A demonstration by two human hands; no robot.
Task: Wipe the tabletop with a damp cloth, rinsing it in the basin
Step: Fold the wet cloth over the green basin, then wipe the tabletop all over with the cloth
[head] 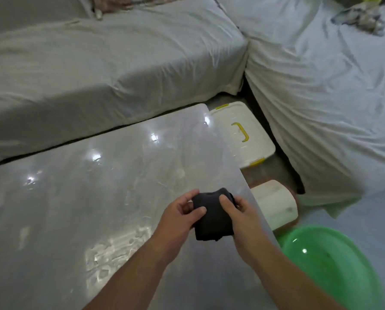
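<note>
Black cloth (211,220), folded into a thick pad, is held between both hands over the right-hand part of the counter (86,193). Whether it touches the surface or hangs just above it cannot be told. The left hand (179,218) grasps the cloth's left side, with the thumb laid across the top and the fingers curled at the far edge. The right hand (243,218) grasps the right side in the same way, thumb pressed on top. The counter is glossy grey, with pale smeared streaks and bright spots of reflected light.

Low at the right, just beside the counter's edge, stands a green basin (330,267), partly hidden by the right forearm. Whether it holds water is unclear. Beyond it a pale cylinder (274,203) lies on its side by the counter's edge. Farther on, a white storage box (238,142) with a yellow handle and yellow latches sits on the floor by the counter's far corner. A sofa (97,63) draped in a pale grey sheet runs along the counter's far edge. A second draped section (321,90) meets it at the right.
</note>
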